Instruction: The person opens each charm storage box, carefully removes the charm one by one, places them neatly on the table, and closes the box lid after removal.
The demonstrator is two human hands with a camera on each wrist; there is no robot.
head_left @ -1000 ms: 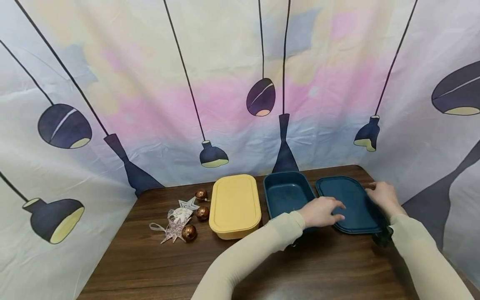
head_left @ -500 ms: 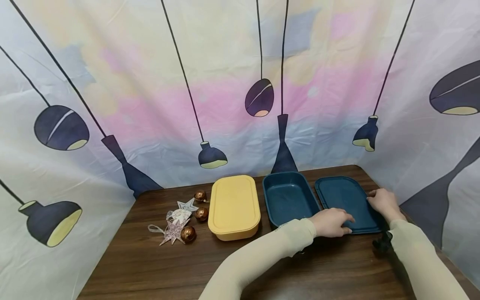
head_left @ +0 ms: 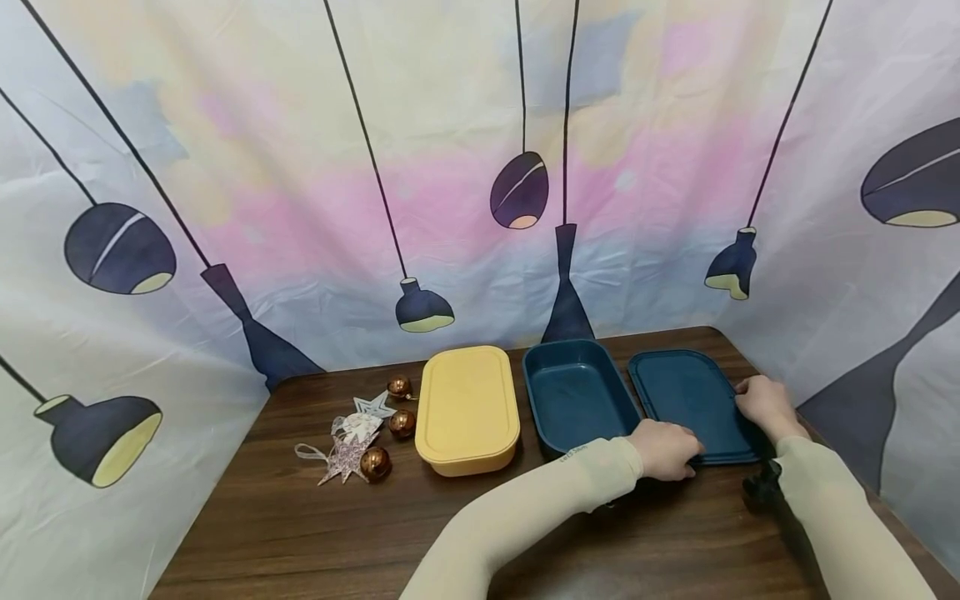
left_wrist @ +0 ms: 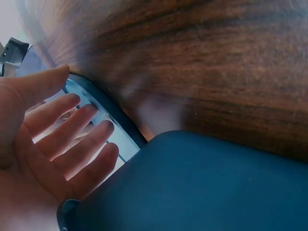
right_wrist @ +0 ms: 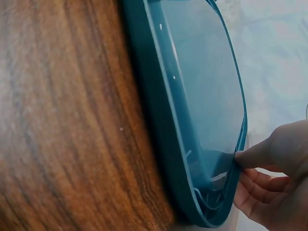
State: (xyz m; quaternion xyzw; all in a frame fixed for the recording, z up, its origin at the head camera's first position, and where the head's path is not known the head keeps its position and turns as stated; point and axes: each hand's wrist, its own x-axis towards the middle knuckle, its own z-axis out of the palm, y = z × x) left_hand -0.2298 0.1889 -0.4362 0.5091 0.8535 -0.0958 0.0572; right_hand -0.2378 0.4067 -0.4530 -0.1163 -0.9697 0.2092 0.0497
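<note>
A dark teal rectangular lid (head_left: 686, 387) lies on the wooden table, right of an uncovered teal container (head_left: 573, 396). My right hand (head_left: 770, 407) pinches the lid's right edge; the right wrist view shows the thumb against the rim and curled fingers on its outer side. At the lid's near left corner is my left hand (head_left: 665, 450). In the left wrist view, the left fingers (left_wrist: 84, 149) extend fairly straight over the lid, with the thumb tip at the rim. The container's wall (left_wrist: 202, 183) fills the lower part of that view. My left sleeve hides the container's near end.
A yellow lidded container (head_left: 467, 408) stands left of the teal one. Farther left lie a silver star (head_left: 374, 406), a pink glittery star (head_left: 345, 458) and copper baubles (head_left: 375, 463). A printed curtain (head_left: 450, 167) hangs behind the table.
My left hand has moved right and slightly down to the lid's near corner, its fingers drawing closer to the edge. My right hand has stayed by the lid's right edge.
</note>
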